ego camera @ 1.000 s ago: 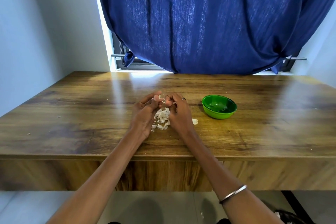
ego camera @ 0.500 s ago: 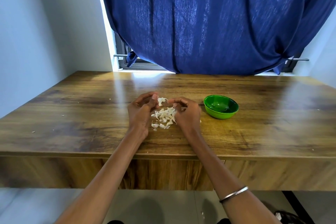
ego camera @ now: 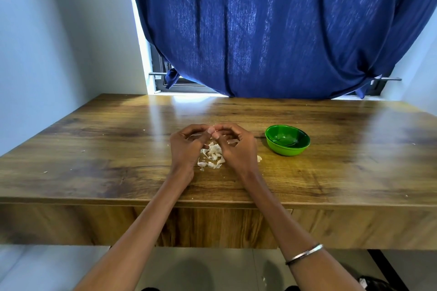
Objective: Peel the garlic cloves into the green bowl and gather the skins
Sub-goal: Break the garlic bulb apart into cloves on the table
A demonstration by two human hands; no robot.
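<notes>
Just above the middle of the frame, the left hand [ego camera: 186, 146] and right hand [ego camera: 238, 146] are meeting fingertip to fingertip, each grip curled tight and pinching a small pale piece, probably a garlic clove [ego camera: 212, 129], though it is too small to be sure. They are working directly over the skins [ego camera: 212, 156], seemingly so peelings are dropping onto one heap. Those skins are lying as thin, curled, whitish flakes on the counter [ego camera: 94, 160] between the wrists. The green bowl [ego camera: 287, 140] is sitting just right of the hands, within easy reach, its contents unclear.
</notes>
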